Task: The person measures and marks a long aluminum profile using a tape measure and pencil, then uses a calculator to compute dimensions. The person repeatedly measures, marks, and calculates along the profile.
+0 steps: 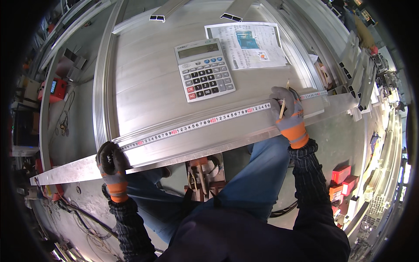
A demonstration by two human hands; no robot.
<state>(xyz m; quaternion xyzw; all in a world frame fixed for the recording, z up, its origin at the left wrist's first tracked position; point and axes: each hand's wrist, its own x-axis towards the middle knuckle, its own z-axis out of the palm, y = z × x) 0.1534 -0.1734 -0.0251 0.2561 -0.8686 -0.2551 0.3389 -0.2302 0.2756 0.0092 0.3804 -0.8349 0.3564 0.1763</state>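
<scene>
A steel tape measure [198, 124] is stretched across the near edge of a silvery metal panel [148, 96], its blade lying nearly flat. My left hand [111, 162], in a grey and orange glove, is closed over the blade's left end, by the panel's corner. Farther right, my right hand [288, 112] wears a matching glove and rests on the blade. A pencil [283, 108] sticks out between its curled fingers. The blade passes beneath that hand and reappears to its right. Above the tape lies a grey desktop calculator [204, 70].
A printed sheet [253, 46] lies partly under the calculator. Metal profiles [104, 83] run along the panel's left side, and two cut profile ends [231, 17] sit at the far edge. Red boxes [340, 174] stand on the floor at right. Cables [87, 231] trail at lower left.
</scene>
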